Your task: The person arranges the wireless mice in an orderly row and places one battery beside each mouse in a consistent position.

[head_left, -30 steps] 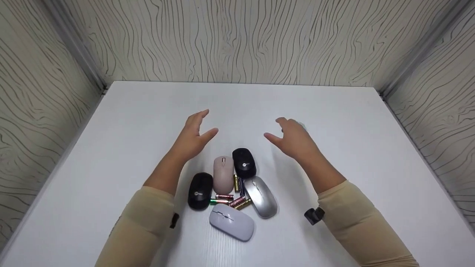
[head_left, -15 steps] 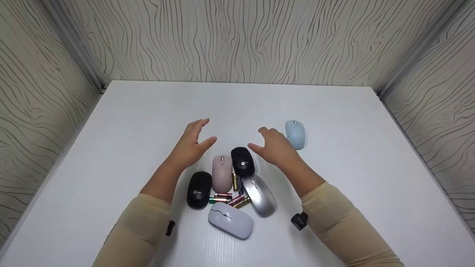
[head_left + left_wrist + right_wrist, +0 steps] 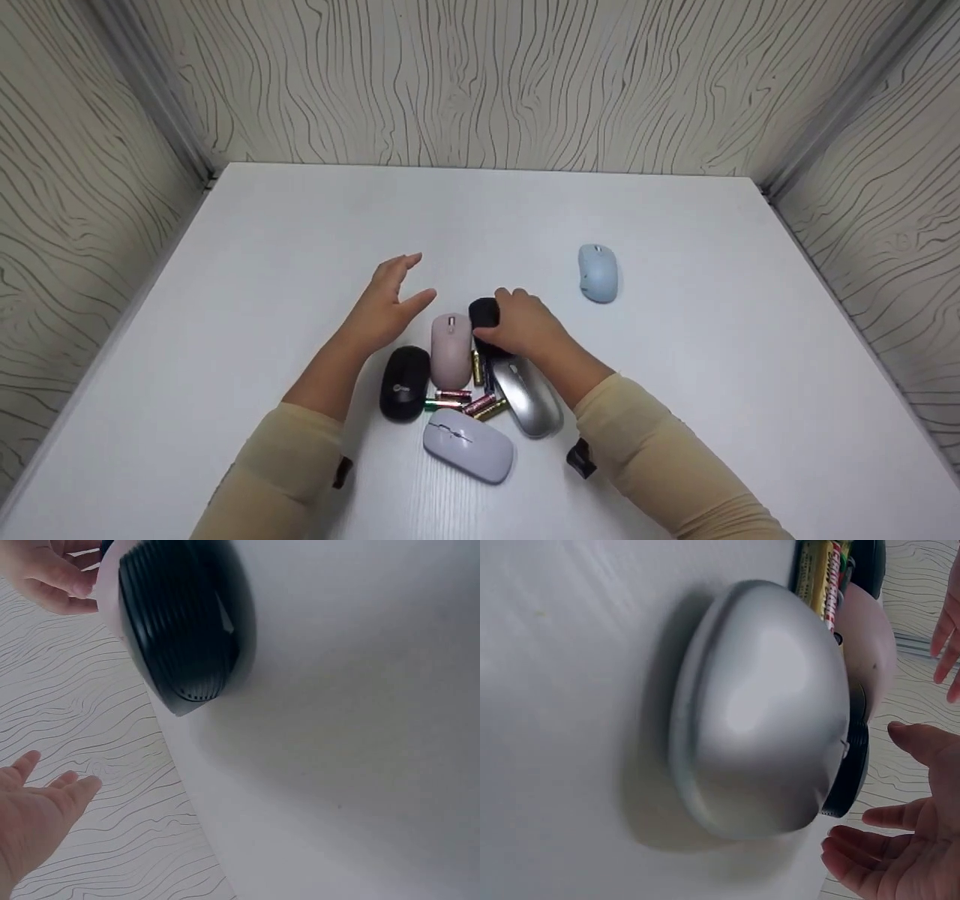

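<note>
My right hand (image 3: 529,327) is over the far black mouse (image 3: 484,315), its thumb across the near left part and its fingertips by the far edge. In the right wrist view this right hand (image 3: 907,825) is spread, with a gap to the black mouse (image 3: 849,772). My left hand (image 3: 376,315) hovers with nothing in it, thumb apart from the fingers, left of the pink mouse (image 3: 451,352). The other black mouse (image 3: 405,384) lies below it and fills much of the left wrist view. A silver mouse (image 3: 529,397) lies under my right wrist.
Several small batteries (image 3: 478,405) lie amid the mice. A lilac mouse (image 3: 469,446) sits nearest me. Apart from the group, a light blue mouse (image 3: 598,274) lies at the right on the white table (image 3: 300,217). Patterned walls (image 3: 480,82) enclose the far side.
My right hand has come left and nearer from over the light blue mouse, uncovering it, to the far black mouse. My left hand has drifted slightly nearer to me. The mice stay put.
</note>
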Available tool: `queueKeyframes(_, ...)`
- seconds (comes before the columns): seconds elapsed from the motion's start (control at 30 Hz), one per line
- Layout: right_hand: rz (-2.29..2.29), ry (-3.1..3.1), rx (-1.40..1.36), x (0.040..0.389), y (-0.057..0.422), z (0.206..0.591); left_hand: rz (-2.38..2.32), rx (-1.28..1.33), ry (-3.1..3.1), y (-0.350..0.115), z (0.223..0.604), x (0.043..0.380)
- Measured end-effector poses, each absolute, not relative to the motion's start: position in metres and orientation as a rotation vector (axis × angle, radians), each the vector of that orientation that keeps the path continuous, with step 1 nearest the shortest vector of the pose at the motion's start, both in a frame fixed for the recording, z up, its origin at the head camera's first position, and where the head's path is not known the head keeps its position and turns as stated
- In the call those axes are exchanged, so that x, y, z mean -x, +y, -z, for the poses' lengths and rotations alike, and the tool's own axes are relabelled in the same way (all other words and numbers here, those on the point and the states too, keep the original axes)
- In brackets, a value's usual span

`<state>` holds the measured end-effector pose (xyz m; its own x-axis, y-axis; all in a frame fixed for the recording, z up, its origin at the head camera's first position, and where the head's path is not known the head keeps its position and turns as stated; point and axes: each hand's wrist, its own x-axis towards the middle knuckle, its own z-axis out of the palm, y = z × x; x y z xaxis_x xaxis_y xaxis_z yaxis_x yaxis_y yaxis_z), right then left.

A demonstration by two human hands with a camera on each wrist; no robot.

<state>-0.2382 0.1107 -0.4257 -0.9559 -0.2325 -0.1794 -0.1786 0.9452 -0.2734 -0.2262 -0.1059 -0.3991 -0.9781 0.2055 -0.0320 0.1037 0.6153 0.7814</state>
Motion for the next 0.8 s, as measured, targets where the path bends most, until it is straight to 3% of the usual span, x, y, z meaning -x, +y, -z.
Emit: queueKeyframes(0.8, 0.355, 2.883, 0.19, 0.244, 0.107, 0.434, -1.292, -0.23, 2.696, -0.102, 0.405, 0.227)
